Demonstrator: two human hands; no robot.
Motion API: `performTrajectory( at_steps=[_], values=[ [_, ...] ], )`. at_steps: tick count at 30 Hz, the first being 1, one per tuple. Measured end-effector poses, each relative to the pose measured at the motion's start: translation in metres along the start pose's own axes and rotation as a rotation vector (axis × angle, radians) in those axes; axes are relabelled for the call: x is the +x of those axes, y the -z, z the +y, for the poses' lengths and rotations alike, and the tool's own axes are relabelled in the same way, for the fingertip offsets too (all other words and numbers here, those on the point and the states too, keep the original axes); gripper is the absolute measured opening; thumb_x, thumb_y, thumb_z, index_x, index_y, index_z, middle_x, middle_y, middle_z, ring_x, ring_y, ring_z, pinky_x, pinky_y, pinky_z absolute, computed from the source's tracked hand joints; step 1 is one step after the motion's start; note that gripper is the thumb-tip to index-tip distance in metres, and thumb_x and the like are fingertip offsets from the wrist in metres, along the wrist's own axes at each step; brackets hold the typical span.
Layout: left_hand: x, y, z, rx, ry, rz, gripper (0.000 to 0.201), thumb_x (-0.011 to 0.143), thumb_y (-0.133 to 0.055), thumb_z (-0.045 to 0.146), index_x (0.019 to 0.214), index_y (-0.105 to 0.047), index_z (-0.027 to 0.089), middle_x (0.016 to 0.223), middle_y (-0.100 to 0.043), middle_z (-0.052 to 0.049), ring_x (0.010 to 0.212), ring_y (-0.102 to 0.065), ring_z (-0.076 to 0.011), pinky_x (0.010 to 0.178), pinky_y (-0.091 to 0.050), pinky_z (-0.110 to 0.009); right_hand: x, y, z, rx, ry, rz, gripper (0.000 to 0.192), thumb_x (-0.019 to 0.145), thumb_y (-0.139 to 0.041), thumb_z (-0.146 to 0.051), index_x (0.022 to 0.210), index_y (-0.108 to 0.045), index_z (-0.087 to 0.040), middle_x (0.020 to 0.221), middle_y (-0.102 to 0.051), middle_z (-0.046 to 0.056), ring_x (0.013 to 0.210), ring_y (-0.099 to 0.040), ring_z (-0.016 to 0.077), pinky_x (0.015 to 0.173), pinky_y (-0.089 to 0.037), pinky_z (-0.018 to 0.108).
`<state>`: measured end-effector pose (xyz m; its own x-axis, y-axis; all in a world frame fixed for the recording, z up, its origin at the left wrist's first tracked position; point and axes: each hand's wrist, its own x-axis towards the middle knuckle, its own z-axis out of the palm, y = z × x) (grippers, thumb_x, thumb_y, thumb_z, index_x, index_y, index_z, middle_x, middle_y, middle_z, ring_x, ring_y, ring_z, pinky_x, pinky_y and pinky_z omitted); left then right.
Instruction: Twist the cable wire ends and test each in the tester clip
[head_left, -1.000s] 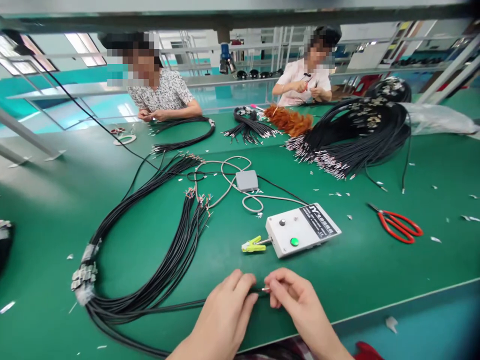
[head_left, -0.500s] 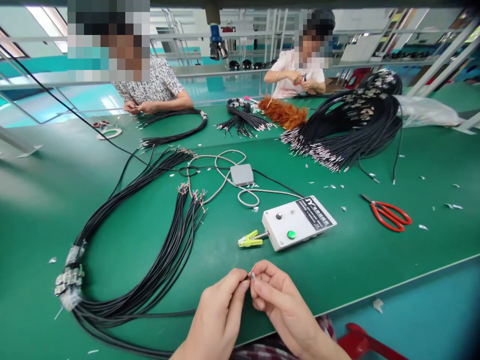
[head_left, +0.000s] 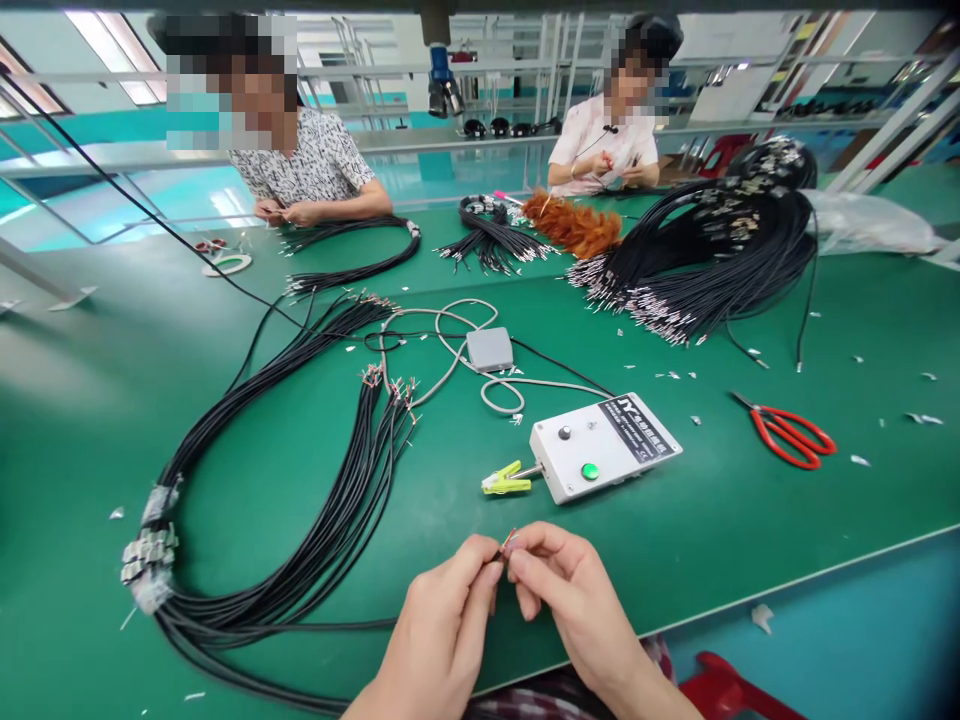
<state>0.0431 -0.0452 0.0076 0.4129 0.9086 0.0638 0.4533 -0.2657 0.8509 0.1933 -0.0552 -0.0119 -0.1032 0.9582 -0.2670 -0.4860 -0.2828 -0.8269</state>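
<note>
Near the front edge of the green table, my left hand (head_left: 448,612) pinches the end of a black cable (head_left: 341,626) between thumb and forefinger. Thin coloured wires (head_left: 511,538), one of them orange-red, stick out of that end. My right hand (head_left: 566,590) meets it there, thumb and forefinger closed on the wires. The cable runs left into a large curved bundle of black cables (head_left: 247,590) bound with clear wrap and pale connectors (head_left: 150,555). Just beyond my hands stands a white box (head_left: 606,447) with a green button and a yellow clip (head_left: 507,480) on its shaft.
Red-handled pliers (head_left: 791,435) lie at right. A grey pedal-like block (head_left: 490,349) with looped cord sits behind the box. Further back are a heap of black cables (head_left: 705,250), an orange-brown fluffy duster (head_left: 574,225) and two people at work. White scraps dot the table (head_left: 750,540).
The view has shifted slightly, so the scene sits a little further right. Between my fingertips the orange-red wire now points up more visibly. Both hands keep their pinch.
</note>
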Motion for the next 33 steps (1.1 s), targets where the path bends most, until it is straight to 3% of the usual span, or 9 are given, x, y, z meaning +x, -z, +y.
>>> performTrajectory(
  at_steps=[3, 5, 8, 13, 17, 22, 24, 28, 33],
  values=[
    [-0.001, 0.0, -0.002, -0.064, 0.007, 0.012, 0.025, 0.099, -0.037, 0.022, 0.117, -0.054, 0.022, 0.066, -0.058, 0.004, 0.057, -0.056, -0.0128, 0.056, -0.045, -0.021, 0.002, -0.001, -0.001, -0.048, -0.028, -0.023, 0.03, 0.076, -0.076, -0.043, 0.074, -0.063, -0.015, 0.062, -0.059, -0.003, 0.047, -0.047, 0.0055, 0.05, -0.037, 0.02],
    [0.001, -0.002, -0.001, -0.119, 0.007, 0.056, 0.03, 0.097, -0.043, 0.022, 0.124, -0.055, 0.024, 0.083, -0.066, -0.002, 0.073, -0.063, -0.0155, 0.068, -0.051, -0.024, 0.002, -0.002, -0.005, -0.094, -0.041, -0.03, 0.033, 0.077, -0.075, -0.045, 0.071, -0.061, -0.016, 0.06, -0.057, -0.004, 0.046, -0.046, 0.0056, 0.05, -0.037, 0.02],
    [0.008, -0.007, 0.003, -0.237, 0.021, 0.133, 0.02, 0.091, -0.055, 0.024, 0.106, -0.068, 0.023, 0.097, -0.063, -0.006, 0.086, -0.063, -0.0181, 0.074, -0.053, -0.026, 0.002, -0.002, -0.013, -0.173, -0.05, 0.01, 0.038, 0.072, -0.077, -0.05, 0.069, -0.06, -0.016, 0.058, -0.054, -0.005, 0.048, -0.047, 0.0066, 0.051, -0.038, 0.02],
    [0.017, -0.014, 0.004, -0.485, 0.185, 0.183, 0.012, 0.084, -0.063, 0.026, 0.077, -0.064, 0.017, 0.081, -0.054, -0.001, 0.062, -0.055, -0.0111, 0.054, -0.047, -0.02, 0.0, 0.002, -0.02, -0.341, -0.062, 0.013, 0.036, 0.072, -0.076, -0.049, 0.071, -0.062, -0.016, 0.06, -0.058, -0.003, 0.056, -0.055, 0.0113, 0.058, -0.045, 0.024],
    [0.015, -0.017, 0.006, -0.568, 0.283, 0.119, 0.014, 0.089, -0.056, 0.029, 0.081, -0.056, 0.018, 0.07, -0.053, 0.003, 0.054, -0.051, -0.0087, 0.052, -0.043, -0.019, 0.0, 0.007, -0.018, -0.472, -0.025, -0.021, 0.026, 0.081, -0.067, -0.041, 0.073, -0.062, -0.017, 0.063, -0.06, -0.002, 0.059, -0.057, 0.0123, 0.061, -0.046, 0.025],
    [0.017, -0.017, 0.006, -0.581, 0.174, 0.069, 0.013, 0.084, -0.064, 0.028, 0.083, -0.065, 0.015, 0.082, -0.055, -0.001, 0.067, -0.059, -0.012, 0.062, -0.049, -0.023, 0.002, 0.011, -0.014, -0.487, -0.018, -0.038, 0.02, 0.081, -0.065, -0.036, 0.074, -0.061, -0.017, 0.062, -0.059, -0.002, 0.06, -0.056, 0.012, 0.06, -0.046, 0.024],
    [0.018, -0.017, 0.001, -0.642, 0.219, 0.089, 0.016, 0.081, -0.068, 0.029, 0.076, -0.065, 0.014, 0.079, -0.054, 0.0, 0.057, -0.054, -0.0084, 0.053, -0.045, -0.02, 0.002, 0.012, -0.013, -0.514, -0.023, -0.035, 0.018, 0.081, -0.065, -0.033, 0.073, -0.061, -0.017, 0.063, -0.06, -0.002, 0.06, -0.056, 0.0123, 0.061, -0.045, 0.024],
    [0.018, -0.022, -0.008, -0.681, 0.415, 0.118, 0.024, 0.081, -0.068, 0.038, 0.081, -0.061, 0.015, 0.049, -0.053, 0.005, 0.04, -0.044, -0.0069, 0.042, -0.033, -0.017, 0.002, 0.012, -0.014, -0.678, 0.024, -0.018, 0.018, 0.087, -0.057, -0.031, 0.075, -0.061, -0.018, 0.066, -0.062, -0.001, 0.062, -0.057, 0.0135, 0.063, -0.045, 0.026],
    [0.008, -0.026, -0.01, -0.515, 0.382, 0.176, 0.022, 0.083, -0.064, 0.038, 0.082, -0.064, 0.016, 0.047, -0.054, 0.005, 0.039, -0.051, -0.0103, 0.041, -0.038, -0.018, -0.001, 0.01, -0.025, -0.979, 0.15, -0.046, 0.015, 0.089, -0.053, -0.024, 0.078, -0.061, -0.021, 0.075, -0.066, 0.0, 0.068, -0.061, 0.0147, 0.065, -0.044, 0.026]
  ],
)
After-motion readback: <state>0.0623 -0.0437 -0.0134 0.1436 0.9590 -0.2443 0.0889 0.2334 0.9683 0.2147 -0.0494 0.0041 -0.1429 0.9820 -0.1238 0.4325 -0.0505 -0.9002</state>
